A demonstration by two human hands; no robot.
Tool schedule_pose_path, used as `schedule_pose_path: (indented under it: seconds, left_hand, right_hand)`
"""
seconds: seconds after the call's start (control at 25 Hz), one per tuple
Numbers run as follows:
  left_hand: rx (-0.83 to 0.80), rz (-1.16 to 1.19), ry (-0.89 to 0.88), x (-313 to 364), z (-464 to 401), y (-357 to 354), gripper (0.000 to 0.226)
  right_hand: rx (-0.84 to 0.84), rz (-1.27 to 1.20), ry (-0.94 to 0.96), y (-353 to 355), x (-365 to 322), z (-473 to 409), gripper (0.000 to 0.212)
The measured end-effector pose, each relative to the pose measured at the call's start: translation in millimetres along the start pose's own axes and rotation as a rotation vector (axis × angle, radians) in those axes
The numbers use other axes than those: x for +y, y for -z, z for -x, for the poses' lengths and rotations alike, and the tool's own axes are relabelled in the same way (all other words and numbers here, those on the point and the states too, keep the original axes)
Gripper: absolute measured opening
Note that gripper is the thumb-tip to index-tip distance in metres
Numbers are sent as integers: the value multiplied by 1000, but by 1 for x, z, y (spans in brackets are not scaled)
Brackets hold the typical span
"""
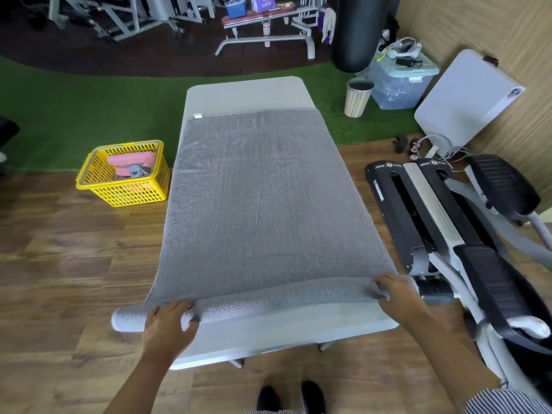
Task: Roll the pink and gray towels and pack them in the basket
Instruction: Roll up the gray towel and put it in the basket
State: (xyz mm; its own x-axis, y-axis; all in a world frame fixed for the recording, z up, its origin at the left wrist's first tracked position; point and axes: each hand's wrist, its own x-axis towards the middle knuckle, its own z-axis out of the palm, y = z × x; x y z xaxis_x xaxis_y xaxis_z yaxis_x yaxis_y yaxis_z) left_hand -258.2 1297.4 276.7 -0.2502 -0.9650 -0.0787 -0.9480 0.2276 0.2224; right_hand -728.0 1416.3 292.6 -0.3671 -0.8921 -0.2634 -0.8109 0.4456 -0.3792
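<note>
surface (248, 94) long, pale | gray towel (263, 198) flat on it, near edge started into roll | basket (122, 173) on floor left, rolled towels inside | left hand (168, 322), right hand (398, 294) grip roll ends | risk: uneven push, roll skews or loosens

Gym: weight bench (265, 22), hanging punching bag (357, 31), elliptical trainer (466, 222), artificial turf (74, 106).

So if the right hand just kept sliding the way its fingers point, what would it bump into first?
The right hand points across the rolled edge, so it would most likely run onto the flat part of the gray towel spread over the table. Nothing else lies in that line.
</note>
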Motion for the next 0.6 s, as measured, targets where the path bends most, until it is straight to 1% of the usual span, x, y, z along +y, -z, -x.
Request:
schedule_pose_path:
  seconds: [0.16, 0.24, 0.28, 0.32, 0.4, 0.44, 0.48, 0.52, 0.6]
  left_hand:
    - [-1, -55, -84, -3, 2, 7, 39]
    - [0, -56, -112, -8, -2, 10, 40]
    - [2, -51, -111, -10, -4, 11, 43]
    - [21, -44, -104, -12, -5, 10, 46]
    - [60, -11, -68, -12, -2, 10, 50]
    - [84, 12, -54, -12, -1, 9, 49]
    - [99, 27, -55, -12, 1, 8, 49]
    - [110, 26, -76, -12, 2, 5, 48]
    - [90, 8, -133, -16, 3, -1, 46]
  right_hand:
    - [-61, 143, -28, 5, 5, 1, 8]
    - [-88, 143, -46, 6, 7, 3, 15]
    - [-53, 158, -38, 8, 5, 3, 13]
    - [20, 173, -2, 7, 7, 1, 9]
    - [104, 162, 65, 2, 7, 0, 27]
    - [124, 158, 79, 1, 5, 0, 29]
    - [152, 171, 115, -2, 6, 0, 27]
    - [140, 157, 118, -4, 5, 3, 24]
    - [123, 65, 93, -11, 11, 3, 23]
